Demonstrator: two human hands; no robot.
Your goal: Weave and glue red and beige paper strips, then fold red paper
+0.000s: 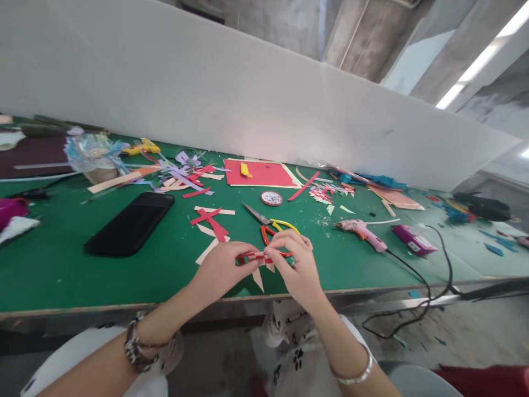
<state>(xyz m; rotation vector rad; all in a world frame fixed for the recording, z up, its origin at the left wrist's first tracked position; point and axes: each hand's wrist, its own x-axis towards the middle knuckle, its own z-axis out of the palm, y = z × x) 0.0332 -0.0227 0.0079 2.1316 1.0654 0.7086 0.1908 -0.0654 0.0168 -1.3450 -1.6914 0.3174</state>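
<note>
Near the table's front edge, my left hand (225,267) and my right hand (293,262) both pinch a small piece of woven red and cream paper strips (257,257). Loose pale ends hang below it, and my fingers cover part of it. Just behind my hands lie open scissors (268,221) with one red and one yellow handle; my right fingers overlap the handles. Red paper strips (212,220) and cream strips (206,251) rest on the table left of the scissors.
A black phone (131,223) lies at left on the green table (53,270). Red paper sheets (264,175) with a yellow cutter (245,170) lie at the back. A pink glue gun (363,232) with a cord, a purple box (414,240) and a small round container (271,198) are also there.
</note>
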